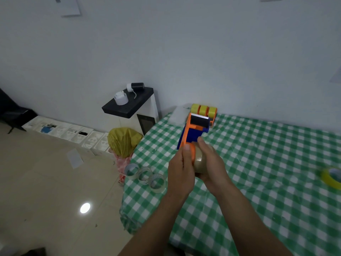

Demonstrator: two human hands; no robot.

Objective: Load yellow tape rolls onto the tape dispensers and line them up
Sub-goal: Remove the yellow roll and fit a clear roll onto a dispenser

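I hold an orange and blue tape dispenser (pixel 195 129) above the green checked table (pixel 267 163), its toothed blade pointing away. My left hand (pixel 181 168) grips the dispenser's orange side near the hub. My right hand (pixel 210 163) wraps round a tan tape roll (pixel 199 161) that sits at the hub. Three dispensers with yellow rolls (pixel 203 109) stand in a row by the wall behind. A loose yellow tape roll (pixel 332 177) lies at the right edge.
Three empty cardboard tape cores (pixel 145 175) lie at the table's left edge. Beyond the table stand a yellow bag (pixel 123 140), a white cabinet with a black top (pixel 129 104) and white trays along the wall on the tiled floor.
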